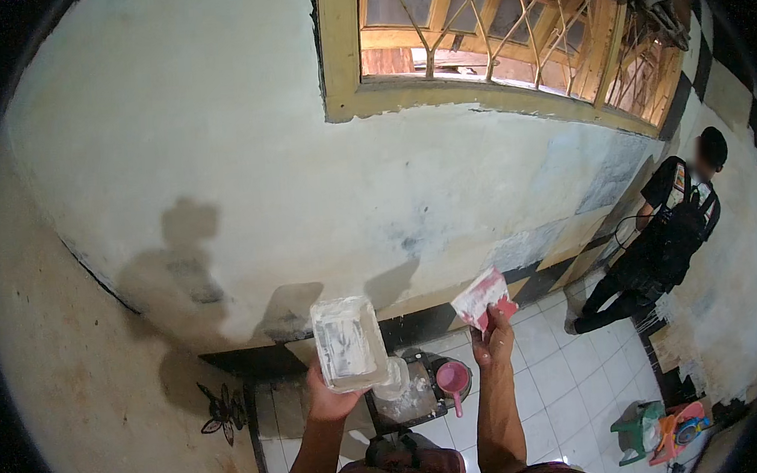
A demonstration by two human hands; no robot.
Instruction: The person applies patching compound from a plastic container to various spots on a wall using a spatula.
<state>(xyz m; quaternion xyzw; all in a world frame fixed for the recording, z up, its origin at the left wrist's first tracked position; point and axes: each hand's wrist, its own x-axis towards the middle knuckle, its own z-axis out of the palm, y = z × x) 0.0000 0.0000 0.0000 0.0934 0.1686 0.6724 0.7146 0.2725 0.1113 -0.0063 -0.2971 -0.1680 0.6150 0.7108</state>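
Note:
My left hand (329, 400) grips a white rectangular plastic tub (350, 341) from its lower left side. Pale putty coats the tub's inside and rim. In my right hand (494, 343) is a red putty spreader (484, 299), held between thumb and fingers, its flat blade smeared with white. Tub and spreader are apart, both raised in front of a patchy whitish wall (290, 181). The wall bears grey-blue patches, and shadows fall on it at the left.
Below my hands stand a pink dipper (453, 376) and a whitened dark-edged surface (413, 399). A yellow-framed window (474, 101) with a grille is above. At right stands a person in dark clothes (678, 229). Green (635, 435) and orange (682, 435) plastic items sit on the tiles.

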